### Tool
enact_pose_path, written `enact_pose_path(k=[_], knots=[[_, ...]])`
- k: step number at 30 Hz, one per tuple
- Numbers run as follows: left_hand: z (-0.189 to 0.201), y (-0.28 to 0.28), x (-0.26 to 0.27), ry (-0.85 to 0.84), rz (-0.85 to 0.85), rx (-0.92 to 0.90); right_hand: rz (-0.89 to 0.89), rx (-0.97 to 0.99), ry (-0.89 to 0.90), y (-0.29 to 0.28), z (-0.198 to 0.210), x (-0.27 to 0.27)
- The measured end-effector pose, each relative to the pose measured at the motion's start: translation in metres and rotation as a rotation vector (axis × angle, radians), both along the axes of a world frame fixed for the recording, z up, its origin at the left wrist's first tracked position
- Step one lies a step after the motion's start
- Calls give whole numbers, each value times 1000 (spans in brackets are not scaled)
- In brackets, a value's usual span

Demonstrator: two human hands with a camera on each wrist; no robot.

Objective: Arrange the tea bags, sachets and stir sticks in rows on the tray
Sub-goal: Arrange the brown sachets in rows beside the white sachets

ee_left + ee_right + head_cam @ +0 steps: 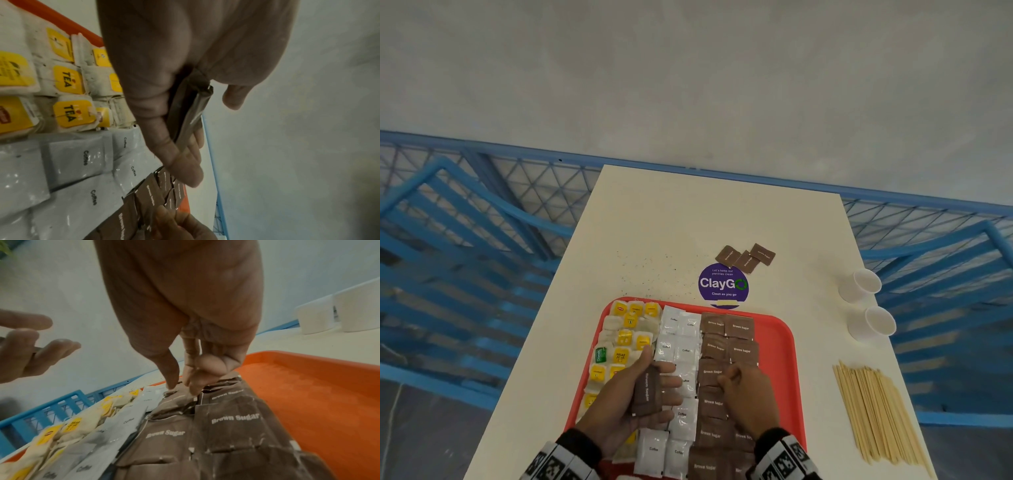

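Left hand (635, 394) grips a "Brown Sugar" sachet (647, 390); right hand (748, 397), fingers curled, presses tray (780, 342) sachets.

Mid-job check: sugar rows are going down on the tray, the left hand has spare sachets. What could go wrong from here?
1. The right hand has its fingers pressing on the brown sugar rows; they abut the white coffee sachets, so a push may skew both.
2. The left hand holds its brown sugar sachets loosely above the coffee sachets; one could drop there.
3. The stir sticks lie near the table edge and could get knocked off.
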State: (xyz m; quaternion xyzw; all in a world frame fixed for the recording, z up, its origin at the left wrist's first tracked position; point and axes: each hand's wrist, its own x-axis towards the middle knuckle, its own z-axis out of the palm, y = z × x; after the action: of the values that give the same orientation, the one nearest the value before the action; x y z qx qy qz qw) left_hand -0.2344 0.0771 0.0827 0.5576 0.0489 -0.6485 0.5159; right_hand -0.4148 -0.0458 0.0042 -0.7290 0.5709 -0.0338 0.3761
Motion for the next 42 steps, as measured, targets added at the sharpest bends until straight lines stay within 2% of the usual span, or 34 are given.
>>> enact_pose_path(k=[5, 9, 13, 16, 21, 26, 29, 33, 35, 38, 40, 42], knots=[[3, 0, 0, 15, 15, -11, 21, -19, 18, 3, -1, -1], [6, 3, 3, 113, 51, -57, 26, -38, 13, 1, 14, -4], [8, 1, 2, 145, 21, -145, 76, -46, -219, 9, 62, 6], [15, -6, -6, 46, -61, -184, 96, 93, -334, 19, 93, 13], [23, -13, -17, -320, -115, -151, 50, 166, -504, 19, 102, 4], [24, -13, -17, -322, -207, -181, 32, 260, -666, 14, 103, -9], [25, -11, -15, -317, -195, -174, 71, 293, -724, 10, 107, -15], [29, -9, -12, -380, -305, -198, 230, 283, -670, 2, 107, -24], [29, -11, -13, -474, -376, -245, 303, 259, -625, -1, 108, -24], [28, -15, -18, -556, -370, -275, 177, 241, -671, 1, 109, -20], [26, -15, -20, -534, -287, -259, -5, 221, -723, 4, 107, -19], [23, -14, -22, -501, -198, -236, -65, 298, -731, 10, 105, -16]])
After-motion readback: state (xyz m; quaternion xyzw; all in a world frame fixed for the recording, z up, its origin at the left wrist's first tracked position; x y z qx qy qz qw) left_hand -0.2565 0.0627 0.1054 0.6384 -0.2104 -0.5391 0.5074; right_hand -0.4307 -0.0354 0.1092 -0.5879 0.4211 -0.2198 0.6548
